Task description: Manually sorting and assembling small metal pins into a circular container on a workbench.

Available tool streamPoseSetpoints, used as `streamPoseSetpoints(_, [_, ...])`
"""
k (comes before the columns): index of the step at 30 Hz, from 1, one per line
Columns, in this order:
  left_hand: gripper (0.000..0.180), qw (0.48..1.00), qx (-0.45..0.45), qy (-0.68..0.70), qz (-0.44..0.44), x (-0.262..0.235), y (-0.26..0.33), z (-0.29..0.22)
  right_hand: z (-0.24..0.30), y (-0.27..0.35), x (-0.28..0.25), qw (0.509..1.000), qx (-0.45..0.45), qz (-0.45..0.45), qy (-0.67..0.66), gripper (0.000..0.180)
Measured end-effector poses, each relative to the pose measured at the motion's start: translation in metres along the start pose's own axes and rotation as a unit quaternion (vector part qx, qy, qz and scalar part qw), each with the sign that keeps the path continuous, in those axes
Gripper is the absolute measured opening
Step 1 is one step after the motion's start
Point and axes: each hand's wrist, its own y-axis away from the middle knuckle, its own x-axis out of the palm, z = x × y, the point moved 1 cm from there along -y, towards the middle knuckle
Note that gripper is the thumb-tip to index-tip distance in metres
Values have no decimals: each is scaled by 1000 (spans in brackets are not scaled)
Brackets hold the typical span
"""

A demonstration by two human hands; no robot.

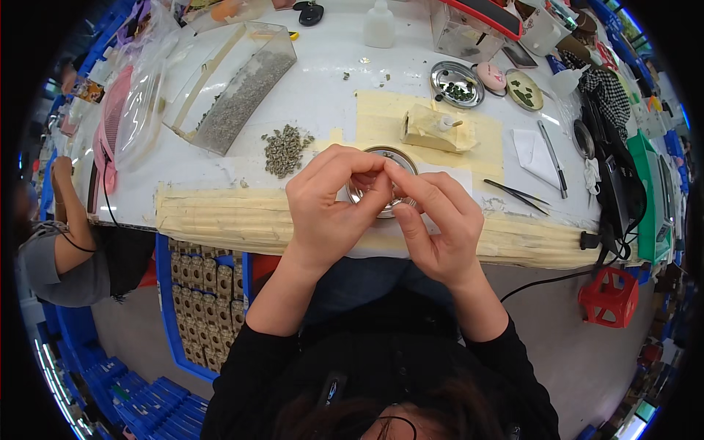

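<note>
A: Where are your hands?
B: Your left hand and right hand pinch something tiny together above the round metal dish; grey pile at ten o'clock.

The worktop is white, with pale yellow tape strips along its near edge below the left grip. A grey-green heap of small parts lies just beyond that grip. Under both grips sits a shiny silver dish. Beyond the right grip stands a cream-yellow block. Far right of it are a black-and-white checked cloth, a bright green box and a red crate. Blue crates sit below the left grip. The sleeves are black.
</note>
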Motion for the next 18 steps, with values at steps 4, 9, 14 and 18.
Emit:
streamPoseSetpoints(4, [12,1000,2,11,-3,-1,0,1,0,1,1,999,40,-16,7,30])
streamPoseSetpoints(9, [11,999,24,28,3,-4,-1,0,-1,-1,-1,999,49,5,-24,28])
streamPoseSetpoints(14, [13,1000,0,16,13,-3,-1,0,0,-1,-2,997,68,10,-41,31])
streamPoseSetpoints(18, [13,1000,-1,12,14,-3,-2,0,1,-1,-4,998,52,16,-30,35])
